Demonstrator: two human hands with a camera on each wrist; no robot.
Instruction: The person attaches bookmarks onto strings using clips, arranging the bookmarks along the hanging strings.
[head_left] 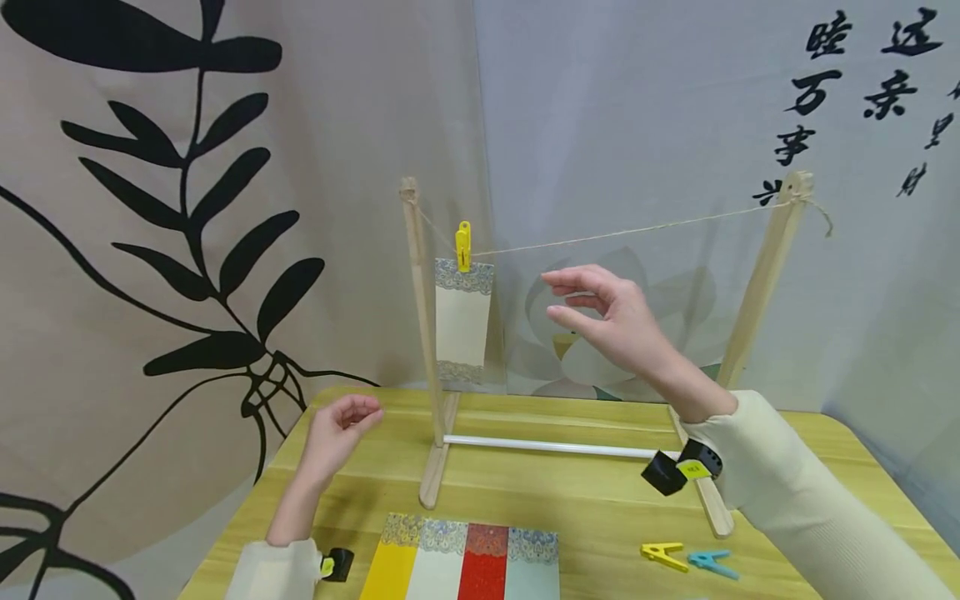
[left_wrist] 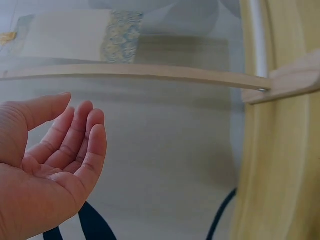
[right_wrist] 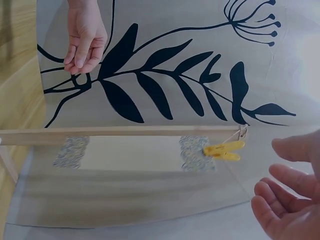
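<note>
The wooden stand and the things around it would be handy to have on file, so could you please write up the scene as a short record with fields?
Support: wooden stand on a table, white bar low across it
Line: string tied between the post tops
Hung: hanging card, pale with patterned ends, clipped by a yellow clip
Table cards, side by side: yellow card, white card, red card, pale bluish card
Loose clips: second yellow clip, blue clip
Left hand: relaxed, holding nothing
Right hand: raised, holding nothing

Cream left sleeve (head_left: 273, 573) and right sleeve (head_left: 813, 492) (the latter finely ribbed); boxy black wrist cameras (head_left: 663, 473) with yellow-green labels (head_left: 693, 470).
</note>
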